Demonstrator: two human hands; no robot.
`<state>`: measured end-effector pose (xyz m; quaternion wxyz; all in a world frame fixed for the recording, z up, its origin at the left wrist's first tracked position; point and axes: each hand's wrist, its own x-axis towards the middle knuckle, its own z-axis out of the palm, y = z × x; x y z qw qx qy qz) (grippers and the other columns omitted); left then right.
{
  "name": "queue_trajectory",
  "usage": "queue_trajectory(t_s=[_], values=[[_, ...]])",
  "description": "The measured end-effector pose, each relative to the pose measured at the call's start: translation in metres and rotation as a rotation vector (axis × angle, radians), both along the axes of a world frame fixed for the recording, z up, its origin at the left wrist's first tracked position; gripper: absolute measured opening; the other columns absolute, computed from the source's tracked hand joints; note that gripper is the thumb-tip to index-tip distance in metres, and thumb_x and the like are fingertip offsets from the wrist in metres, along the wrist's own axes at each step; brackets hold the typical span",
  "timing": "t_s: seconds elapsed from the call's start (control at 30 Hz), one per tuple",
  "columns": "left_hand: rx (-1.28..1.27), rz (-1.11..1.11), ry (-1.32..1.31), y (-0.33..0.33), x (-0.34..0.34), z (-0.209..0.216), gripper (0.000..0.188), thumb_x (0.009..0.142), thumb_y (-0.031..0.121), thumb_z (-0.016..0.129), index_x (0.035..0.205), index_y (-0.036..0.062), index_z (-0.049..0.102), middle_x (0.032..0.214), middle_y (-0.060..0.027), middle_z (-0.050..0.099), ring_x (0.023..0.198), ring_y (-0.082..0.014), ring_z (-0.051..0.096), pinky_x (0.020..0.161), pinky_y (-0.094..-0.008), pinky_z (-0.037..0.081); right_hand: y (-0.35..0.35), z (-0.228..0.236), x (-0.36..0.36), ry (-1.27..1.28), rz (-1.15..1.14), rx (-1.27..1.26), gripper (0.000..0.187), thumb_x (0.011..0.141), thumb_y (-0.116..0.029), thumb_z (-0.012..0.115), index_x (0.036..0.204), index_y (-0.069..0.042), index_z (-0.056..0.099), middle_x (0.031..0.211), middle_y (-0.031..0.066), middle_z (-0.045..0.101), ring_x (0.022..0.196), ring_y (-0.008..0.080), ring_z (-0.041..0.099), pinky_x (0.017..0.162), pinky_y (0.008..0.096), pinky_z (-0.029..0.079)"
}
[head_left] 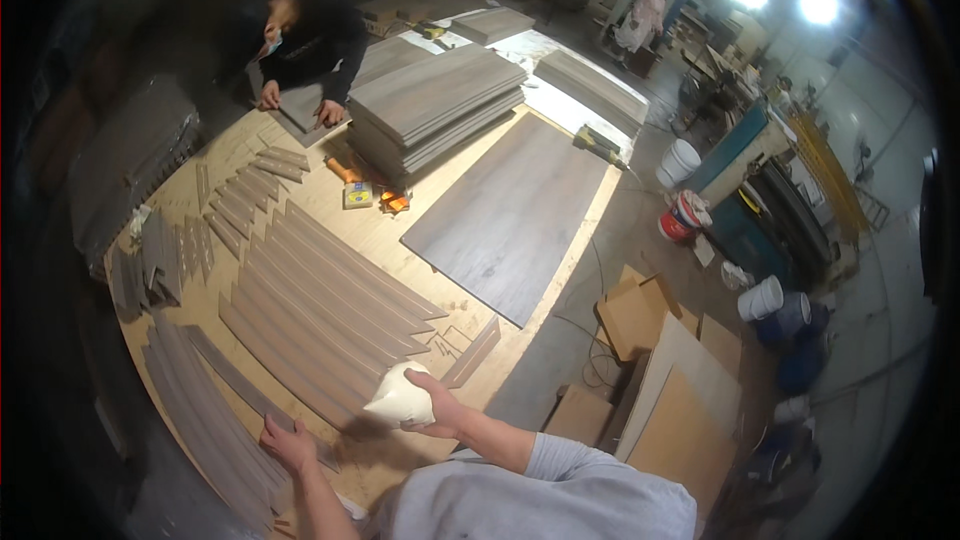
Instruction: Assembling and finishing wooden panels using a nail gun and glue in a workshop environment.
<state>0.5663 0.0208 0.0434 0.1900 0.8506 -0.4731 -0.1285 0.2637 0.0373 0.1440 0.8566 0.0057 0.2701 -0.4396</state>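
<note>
My right hand (pixel 440 408) is wrapped around a white, cone-tipped squeeze bottle (pixel 402 398), held over the near ends of a row of brown wooden strips (pixel 310 290). The bottle's tip points left. My left hand (pixel 290 445) grips a single wooden strip (pixel 235 368) near its close end, thumb and fingers at its edges. That strip lies between the wide middle row and another bundle of grey-brown strips (pixel 190 420) on the left. A short wooden piece (pixel 474 352) with mitred ends lies to the right of the middle row.
On the plywood table (pixel 480 308) lie a large dark panel (pixel 510 210), a stack of boards (pixel 435 105), a small yellow box (pixel 357 196) and a power tool (pixel 598 144). A co-worker (pixel 315 55) handles a board at the far left. Cardboard (pixel 640 310) and buckets (pixel 680 162) stand right.
</note>
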Motion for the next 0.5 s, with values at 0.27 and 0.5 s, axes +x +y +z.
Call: queue_trajectory(t_s=[0.27, 0.5], values=[[0.123, -0.081, 0.212, -0.006, 0.041, -0.028, 0.076, 0.082, 0.018, 0.076, 0.146, 0.0001, 0.039, 0.134, -0.0255, 0.050, 0.126, -0.0421, 0.048, 0.106, -0.0469, 0.042, 0.005, -0.013, -0.013, -0.057, -0.010, -0.025, 0.044, 0.097, -0.051, 0.054, 0.128, -0.021, 0.056, 0.107, 0.0008, 0.067, 0.080, 0.0141, 0.062, 0.049, 0.0273, 0.040], [0.165, 0.107, -0.029, -0.040, -0.016, 0.008, 0.082, 0.084, 0.036, 0.077, 0.147, 0.0000, 0.039, 0.137, -0.0253, 0.051, 0.130, -0.0414, 0.045, 0.109, -0.0477, 0.040, 0.008, -0.017, -0.017, -0.069, -0.006, -0.073, 0.044, 0.099, -0.050, 0.053, 0.130, -0.020, 0.056, 0.110, 0.0027, 0.067, 0.081, 0.0143, 0.063, 0.048, 0.0264, 0.040]])
